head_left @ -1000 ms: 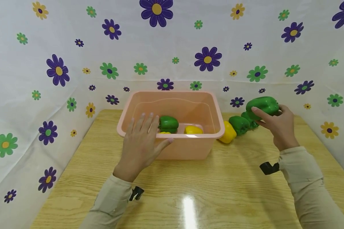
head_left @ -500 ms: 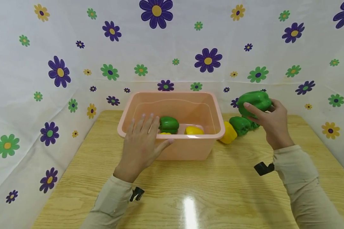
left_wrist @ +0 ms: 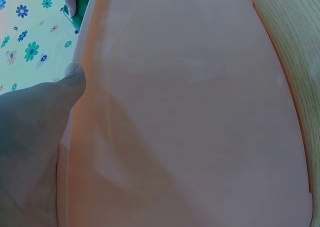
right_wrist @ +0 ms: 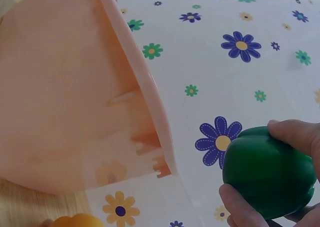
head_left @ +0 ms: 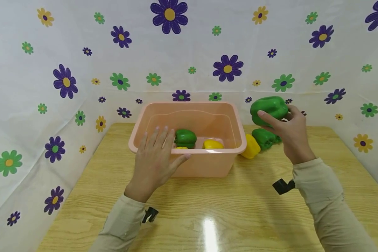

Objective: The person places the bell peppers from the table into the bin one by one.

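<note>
A pink plastic bin (head_left: pixel 208 162) stands at the table's middle. My left hand (head_left: pixel 154 157) lies over its front left rim with straight, spread fingers; its thumb (left_wrist: pixel 75 79) touches the rim in the left wrist view. Raised to the right of the bin, my right hand (head_left: pixel 291 134) grips a green bell pepper (head_left: pixel 268 109) between thumb and fingers. The same pepper (right_wrist: pixel 267 172) fills the lower right of the right wrist view. Inside the bin are a green bell pepper (head_left: pixel 185 138) and a yellow one (head_left: pixel 212 144), plus a yellow piece partly hidden by the front rim.
Just right of the bin, a yellow bell pepper (head_left: pixel 250 147) and a green bell pepper (head_left: pixel 263 138) lie on the wooden table (head_left: pixel 233 210), with more green behind my right hand. A white flowered cloth (head_left: pixel 189 42) hangs around the back and sides.
My right hand has carried the green bell pepper left and slightly up, closer to the bin's right rim. My left hand has stayed at the bin's front rim.
</note>
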The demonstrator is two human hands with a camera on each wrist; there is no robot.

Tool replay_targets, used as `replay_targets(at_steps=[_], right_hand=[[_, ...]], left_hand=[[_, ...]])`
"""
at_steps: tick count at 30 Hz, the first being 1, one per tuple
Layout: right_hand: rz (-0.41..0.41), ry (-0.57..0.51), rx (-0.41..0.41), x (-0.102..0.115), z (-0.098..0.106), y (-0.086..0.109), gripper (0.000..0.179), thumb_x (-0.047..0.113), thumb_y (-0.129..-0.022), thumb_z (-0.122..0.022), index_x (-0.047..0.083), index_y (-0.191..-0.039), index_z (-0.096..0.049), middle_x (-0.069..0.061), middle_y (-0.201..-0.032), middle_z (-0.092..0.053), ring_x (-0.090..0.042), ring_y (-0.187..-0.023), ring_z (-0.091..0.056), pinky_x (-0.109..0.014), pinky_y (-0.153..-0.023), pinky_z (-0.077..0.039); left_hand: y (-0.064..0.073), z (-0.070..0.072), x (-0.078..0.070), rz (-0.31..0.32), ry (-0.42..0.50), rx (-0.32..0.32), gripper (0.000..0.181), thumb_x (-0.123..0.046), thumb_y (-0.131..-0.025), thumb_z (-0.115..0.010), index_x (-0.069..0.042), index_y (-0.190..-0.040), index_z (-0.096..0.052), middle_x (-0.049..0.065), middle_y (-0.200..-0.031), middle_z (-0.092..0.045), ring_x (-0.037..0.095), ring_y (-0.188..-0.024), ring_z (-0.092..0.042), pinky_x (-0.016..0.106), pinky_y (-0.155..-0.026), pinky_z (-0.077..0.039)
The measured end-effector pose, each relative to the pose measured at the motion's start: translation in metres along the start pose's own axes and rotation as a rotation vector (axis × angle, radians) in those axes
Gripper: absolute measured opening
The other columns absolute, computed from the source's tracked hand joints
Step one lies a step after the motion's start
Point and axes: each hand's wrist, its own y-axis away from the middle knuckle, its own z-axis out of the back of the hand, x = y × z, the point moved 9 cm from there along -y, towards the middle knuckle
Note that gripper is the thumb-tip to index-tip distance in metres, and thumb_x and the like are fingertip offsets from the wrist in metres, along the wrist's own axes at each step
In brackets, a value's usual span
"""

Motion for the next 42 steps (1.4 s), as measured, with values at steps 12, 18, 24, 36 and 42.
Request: replay_targets(at_steps=[12, 18, 24, 36, 42], right_hand=[[-0.008, 0.085, 0.031, -0.001, -0.013, 0.001, 0.078, 0.025, -0.086, -0.084, 0.003, -0.146, -0.039, -0.011, -0.125, -0.049, -0.025, -0.106, -0.061, -0.028, -0.077, -0.060], [-0.010, 0.131, 0.041, 0.000, -0.018, 0.002, 0.080, 0.030, -0.086, -0.083, 0.005, -0.147, -0.039, -0.011, -0.127, -0.049, -0.028, -0.106, -0.060, -0.028, -0.078, -0.060], [-0.011, 0.159, 0.052, 0.000, -0.024, 0.004, 0.082, 0.033, -0.086, -0.083, 0.005, -0.148, -0.037, -0.013, -0.130, -0.047, -0.028, -0.112, -0.057, -0.026, -0.078, -0.059], [-0.003, 0.204, 0.089, 0.002, -0.034, 0.005, 0.084, 0.035, -0.089, -0.080, 0.005, -0.153, -0.034, -0.016, -0.137, -0.046, -0.028, -0.116, -0.054, -0.025, -0.079, -0.059], [0.006, 0.211, 0.107, 0.003, -0.039, 0.005, 0.082, 0.034, -0.090, -0.079, 0.006, -0.153, -0.034, -0.015, -0.136, -0.047, -0.027, -0.115, -0.055, -0.029, -0.083, -0.058]], left_hand=[[0.000, 0.000, 0.001, 0.006, 0.015, 0.011, 0.088, -0.069, -0.095, -0.050, -0.004, -0.154, -0.040, 0.019, -0.157, -0.041, 0.041, -0.148, -0.031, 0.059, -0.121, -0.015], [0.001, -0.001, 0.001, 0.002, 0.017, 0.006, 0.088, -0.069, -0.095, -0.050, -0.004, -0.154, -0.040, 0.019, -0.157, -0.041, 0.041, -0.148, -0.031, 0.060, -0.121, -0.015], [0.002, 0.000, 0.001, -0.008, 0.008, -0.017, 0.088, -0.069, -0.095, -0.052, -0.004, -0.154, -0.041, 0.019, -0.156, -0.043, 0.041, -0.147, -0.033, 0.060, -0.120, -0.017], [0.003, 0.000, 0.002, -0.008, 0.010, -0.017, 0.089, -0.069, -0.094, -0.052, -0.004, -0.154, -0.041, 0.019, -0.156, -0.042, 0.041, -0.147, -0.032, 0.060, -0.120, -0.017], [0.003, 0.000, 0.002, -0.005, 0.012, -0.017, 0.089, -0.069, -0.094, -0.052, -0.004, -0.154, -0.041, 0.019, -0.156, -0.042, 0.040, -0.147, -0.032, 0.059, -0.121, -0.017]])
